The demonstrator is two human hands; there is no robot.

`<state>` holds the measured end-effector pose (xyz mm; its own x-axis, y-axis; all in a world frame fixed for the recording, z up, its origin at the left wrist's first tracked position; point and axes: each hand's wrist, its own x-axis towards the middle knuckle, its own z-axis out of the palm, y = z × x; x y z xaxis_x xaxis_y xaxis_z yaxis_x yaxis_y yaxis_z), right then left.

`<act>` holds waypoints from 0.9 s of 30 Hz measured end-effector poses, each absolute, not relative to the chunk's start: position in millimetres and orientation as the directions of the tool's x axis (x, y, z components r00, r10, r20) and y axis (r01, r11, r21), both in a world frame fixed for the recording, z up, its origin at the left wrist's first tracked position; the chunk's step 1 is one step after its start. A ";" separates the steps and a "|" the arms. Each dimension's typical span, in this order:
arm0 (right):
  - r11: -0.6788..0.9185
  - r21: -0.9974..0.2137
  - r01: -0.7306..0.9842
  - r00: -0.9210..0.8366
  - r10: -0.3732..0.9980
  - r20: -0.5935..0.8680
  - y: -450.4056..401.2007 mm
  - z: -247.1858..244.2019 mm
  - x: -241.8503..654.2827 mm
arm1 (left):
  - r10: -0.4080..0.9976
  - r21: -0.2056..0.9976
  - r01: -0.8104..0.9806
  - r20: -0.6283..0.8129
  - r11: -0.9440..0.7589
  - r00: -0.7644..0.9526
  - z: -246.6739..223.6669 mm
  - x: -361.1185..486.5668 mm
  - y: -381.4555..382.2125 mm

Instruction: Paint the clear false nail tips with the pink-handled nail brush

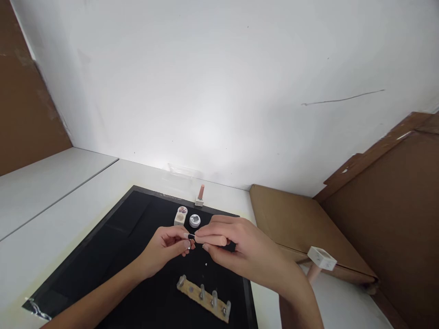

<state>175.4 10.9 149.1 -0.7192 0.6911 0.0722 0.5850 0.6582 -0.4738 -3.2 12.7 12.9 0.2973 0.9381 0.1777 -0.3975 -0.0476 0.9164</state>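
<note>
My right hand (236,240) grips the peach cap of a nail polish brush (214,240) between thumb and fingers. Its dark bristles point left and meet a small pale nail tip (186,236) at the fingers of my left hand (168,249). My left hand is closed in a pinch around what looks like a false nail; its lower part is hidden by the fingers. Something shiny shows by the left thumb. Nearer to me lies a tan strip (206,299) with several clear nail tips standing on it and one bare round spot.
On the black mat (113,242) stand a white round pot (195,221) and a small white block-shaped container (179,217). A peach-capped polish bottle (200,197) is at the far edge. Another white, square-bottomed bottle (322,258) is at right, near a flat cardboard box (291,210).
</note>
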 end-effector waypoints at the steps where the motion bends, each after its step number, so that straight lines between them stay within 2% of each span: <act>1: 0.660 -0.471 0.585 -0.719 0.691 0.075 10.6 149.1 175.7 | 0.939 0.916 -0.399 0.175 -0.046 0.294 12.7 -3.2 12.8; 16: 0.661 -0.403 0.633 -0.689 0.718 0.096 8.3 152.3 180.9 | 0.945 0.938 -0.331 0.194 -0.101 0.262 12.6 -4.9 14.6; 23: 0.663 -0.485 0.571 -0.714 0.692 0.106 6.2 157.6 181.5 | 0.942 0.946 -0.285 0.228 -0.155 0.245 15.5 -2.9 15.8; 27: 0.677 -0.500 0.539 -0.758 0.649 0.062 8.8 157.9 176.9 | 0.934 0.948 -0.253 0.256 -0.192 0.250 17.5 -2.9 16.1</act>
<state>176.9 8.8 157.9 -0.7581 0.6492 0.0615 0.5395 0.6774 -0.5002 -2.9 16.1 17.5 0.2498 0.9339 0.2559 -0.2531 -0.1922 0.9482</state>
